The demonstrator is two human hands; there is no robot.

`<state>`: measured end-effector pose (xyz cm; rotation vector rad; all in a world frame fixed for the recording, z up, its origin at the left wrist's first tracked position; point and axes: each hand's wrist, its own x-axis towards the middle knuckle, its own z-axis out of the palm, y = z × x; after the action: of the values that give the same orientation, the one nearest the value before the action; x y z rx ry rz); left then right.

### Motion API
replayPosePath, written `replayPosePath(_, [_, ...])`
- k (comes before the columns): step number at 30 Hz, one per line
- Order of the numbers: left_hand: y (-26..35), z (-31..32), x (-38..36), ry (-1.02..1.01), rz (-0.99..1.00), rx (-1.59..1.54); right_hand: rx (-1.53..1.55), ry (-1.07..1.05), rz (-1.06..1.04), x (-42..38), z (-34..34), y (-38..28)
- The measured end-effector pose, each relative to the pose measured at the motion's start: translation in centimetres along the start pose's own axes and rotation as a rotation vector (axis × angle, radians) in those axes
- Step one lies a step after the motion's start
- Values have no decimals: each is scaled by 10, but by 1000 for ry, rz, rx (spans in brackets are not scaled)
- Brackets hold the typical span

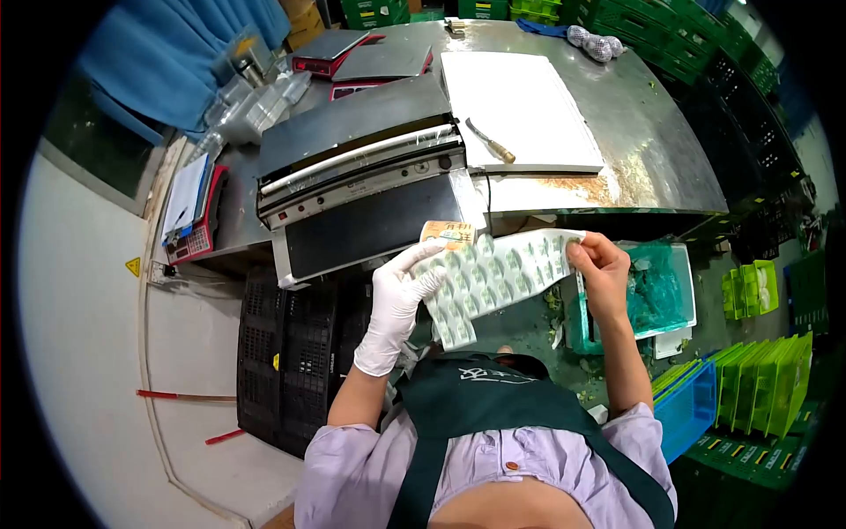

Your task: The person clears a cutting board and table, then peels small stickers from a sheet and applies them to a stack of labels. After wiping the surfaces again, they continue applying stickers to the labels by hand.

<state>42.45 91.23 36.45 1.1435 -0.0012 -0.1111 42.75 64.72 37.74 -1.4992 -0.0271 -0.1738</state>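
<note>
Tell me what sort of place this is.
Probably a packing workroom, perhaps for produce: there is what looks like a film-wrapping machine on the metal table, stacked green crates behind it, and a sheet of stickers being held.

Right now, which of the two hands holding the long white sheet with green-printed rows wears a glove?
The left hand, covered by a close-fitting white glove; the right hand, at the sheet's other end, is bare.

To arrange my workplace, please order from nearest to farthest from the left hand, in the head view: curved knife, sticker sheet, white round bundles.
1. Sticker sheet: in the left hand.
2. Curved knife: ahead, right, on white board.
3. White round bundles: table's far edge, right.
</note>
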Motion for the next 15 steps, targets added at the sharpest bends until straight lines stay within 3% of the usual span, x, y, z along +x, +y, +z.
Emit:
replayPosePath(4, [-13,-4,7,-39,-39,-26,-61,57,-33,6,-8,15])
replayPosePath(6, [-14,-5,8,2,-59,9,-128,-53,7,9,-14,14])
replayPosePath(10, [-16,1,10,30,-64,118,-527,170,-370,26,-15,-4])
replayPosePath(12, [-17,5,10,-61,-4,288,-767,-129,-464,24,-2,-24])
replayPosePath(13, [-18,7,11,-81,-19,292,-724,-287,-495,24,8,-25])
replayPosePath(15, [-19,11,12,-109,0,334,-803,-441,-312,22,20,-12])
